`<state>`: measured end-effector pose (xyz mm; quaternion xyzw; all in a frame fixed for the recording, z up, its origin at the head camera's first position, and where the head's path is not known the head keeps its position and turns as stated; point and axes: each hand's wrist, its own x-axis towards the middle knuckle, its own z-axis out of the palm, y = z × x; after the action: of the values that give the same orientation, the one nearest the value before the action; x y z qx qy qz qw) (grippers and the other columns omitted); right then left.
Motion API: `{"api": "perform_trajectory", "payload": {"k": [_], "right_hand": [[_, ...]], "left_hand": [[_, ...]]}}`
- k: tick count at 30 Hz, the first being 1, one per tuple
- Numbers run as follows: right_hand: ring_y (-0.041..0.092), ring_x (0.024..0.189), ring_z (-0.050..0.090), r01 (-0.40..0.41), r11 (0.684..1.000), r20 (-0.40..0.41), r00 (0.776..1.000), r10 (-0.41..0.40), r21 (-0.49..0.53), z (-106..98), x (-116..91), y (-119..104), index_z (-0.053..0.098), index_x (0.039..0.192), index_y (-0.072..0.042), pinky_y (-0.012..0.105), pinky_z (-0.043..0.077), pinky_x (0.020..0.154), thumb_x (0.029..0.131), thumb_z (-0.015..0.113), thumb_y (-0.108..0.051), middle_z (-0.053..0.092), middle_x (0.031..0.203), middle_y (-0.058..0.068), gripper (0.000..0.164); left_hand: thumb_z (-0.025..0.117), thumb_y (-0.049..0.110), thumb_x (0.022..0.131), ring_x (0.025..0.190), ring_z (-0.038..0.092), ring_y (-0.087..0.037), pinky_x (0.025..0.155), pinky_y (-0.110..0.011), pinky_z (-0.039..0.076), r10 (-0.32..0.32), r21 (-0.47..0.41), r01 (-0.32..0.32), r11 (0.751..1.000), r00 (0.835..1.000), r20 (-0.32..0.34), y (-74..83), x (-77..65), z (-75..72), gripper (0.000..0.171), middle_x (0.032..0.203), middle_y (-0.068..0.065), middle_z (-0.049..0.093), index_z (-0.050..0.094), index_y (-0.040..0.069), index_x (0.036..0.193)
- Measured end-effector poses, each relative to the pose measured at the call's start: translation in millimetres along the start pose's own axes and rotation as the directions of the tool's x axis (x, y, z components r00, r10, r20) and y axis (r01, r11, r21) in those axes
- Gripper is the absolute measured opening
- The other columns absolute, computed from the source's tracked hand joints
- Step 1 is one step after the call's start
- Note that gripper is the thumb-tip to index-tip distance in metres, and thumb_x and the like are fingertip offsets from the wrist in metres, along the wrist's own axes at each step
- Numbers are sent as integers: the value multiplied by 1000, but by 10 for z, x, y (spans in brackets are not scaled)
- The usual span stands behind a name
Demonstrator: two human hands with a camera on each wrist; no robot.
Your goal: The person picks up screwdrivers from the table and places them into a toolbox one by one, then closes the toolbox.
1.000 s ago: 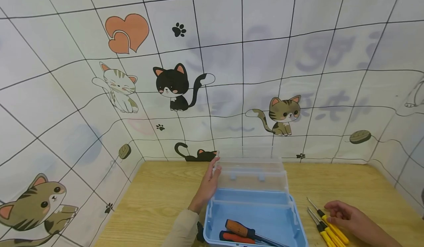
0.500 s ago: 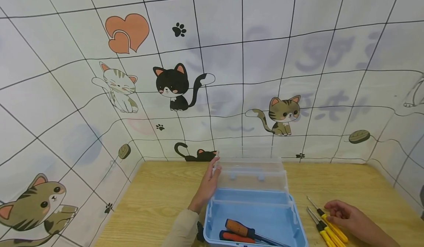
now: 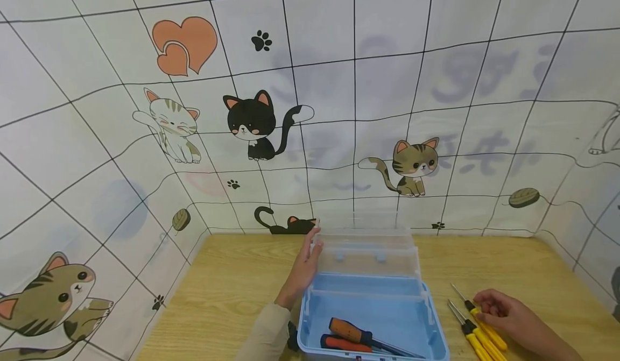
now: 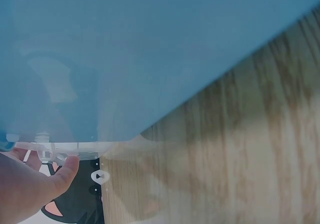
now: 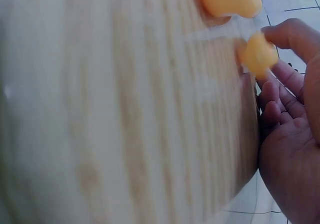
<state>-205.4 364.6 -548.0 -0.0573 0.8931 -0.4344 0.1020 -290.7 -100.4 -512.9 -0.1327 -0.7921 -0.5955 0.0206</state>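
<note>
In the head view, an opened blue toolbox [image 3: 397, 313] stands on the wooden table, its clear lid [image 3: 368, 267] tilted back. My left hand [image 3: 302, 269] grips the lid's left edge, thumb in front and fingers behind. Inside the box lie a screwdriver with an orange-brown handle [image 3: 346, 328] and a tool with a red-and-black handle [image 3: 345, 344]. To the right of the box, my right hand [image 3: 508, 315] pinches a yellow-handled screwdriver [image 3: 496, 338], its thumb on the handle [image 5: 260, 57] in the right wrist view. Other yellow-handled screwdrivers [image 3: 473, 345] lie beside it.
Behind the wooden table [image 3: 232, 280] rises a white wall [image 3: 329, 92] with a black grid and cartoon cats. A dark object [image 3: 293, 337] is partly hidden between the left sleeve and the box.
The pinched yellow screwdriver's tip has shifted slightly away from the other yellow ones. The left hand and the lid stay where they were. The view has tipped very slightly.
</note>
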Motion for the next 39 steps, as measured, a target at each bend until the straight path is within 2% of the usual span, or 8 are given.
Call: {"api": "perform_trajectory", "payload": {"k": [6, 12, 18, 22, 26, 32, 39], "right_hand": [[8, 76, 46, -55, 998, -20, 998, 54, -25, 16, 7, -28, 57, 119, 5, 22, 43, 64, 89, 71, -10, 55, 94, 6, 37], [8, 76, 45, -75, 995, -67, 995, 70, -68, 59, 15, -37, 57, 121, 5, 22, 43, 64, 89, 68, -4, 57, 95, 5, 35], [9, 75, 47, -82, 991, -118, 991, 69, -104, 90, 33, -25, 57, 120, 5, 22, 45, 64, 90, 65, 0, 60, 95, 4, 31], [7, 74, 49, -61, 993, -143, 989, 46, -99, 91, 9, -16, 58, 118, 5, 22, 48, 65, 89, 63, 2, 63, 95, 5, 29], [5, 75, 52, -57, 995, -135, 990, 46, -83, 56, -3, -17, 59, 118, 5, 21, 51, 68, 91, 62, 1, 66, 100, 9, 27], [10, 87, 59, -112, 993, -75, 991, 111, -19, -39, 27, -55, 57, 123, 8, 26, 56, 76, 97, 55, -2, 65, 117, 19, 29], [14, 89, 59, -137, 990, -54, 989, 136, -18, -82, 53, -74, 57, 124, 8, 25, 54, 76, 98, 54, -6, 65, 117, 19, 30]], "left_hand": [[35, 46, 107, 144, 27, -35, 110, -65, 27, 7, 18, -7, 1000, 1000, -13, 3, 8, 4, 47, 160, -9, 26, 29, 35, 152], [37, 45, 107, 144, 27, -34, 110, -64, 27, 3, 10, -3, 1000, 1000, -10, 9, 9, 2, 47, 159, -9, 27, 30, 35, 152], [38, 42, 107, 145, 25, -35, 111, -64, 25, 9, -23, -9, 1000, 1000, -2, 15, 2, -8, 47, 160, -11, 26, 30, 32, 152], [38, 44, 107, 145, 25, -33, 111, -63, 25, 0, -26, 0, 1000, 1000, -2, 24, -6, -8, 46, 159, -10, 27, 31, 36, 151], [37, 47, 106, 145, 26, -32, 112, -63, 25, -8, -22, 8, 1000, 1000, 0, 25, -9, -6, 46, 158, -9, 28, 30, 39, 151], [37, 48, 106, 144, 27, -33, 112, -63, 25, -11, -20, 11, 1000, 1000, -4, 11, -1, 4, 46, 158, -9, 29, 31, 39, 150], [38, 46, 106, 144, 28, -33, 112, -63, 25, -16, -18, 16, 1000, 1000, -10, 13, -10, 1, 44, 157, -11, 30, 31, 40, 149]]}}
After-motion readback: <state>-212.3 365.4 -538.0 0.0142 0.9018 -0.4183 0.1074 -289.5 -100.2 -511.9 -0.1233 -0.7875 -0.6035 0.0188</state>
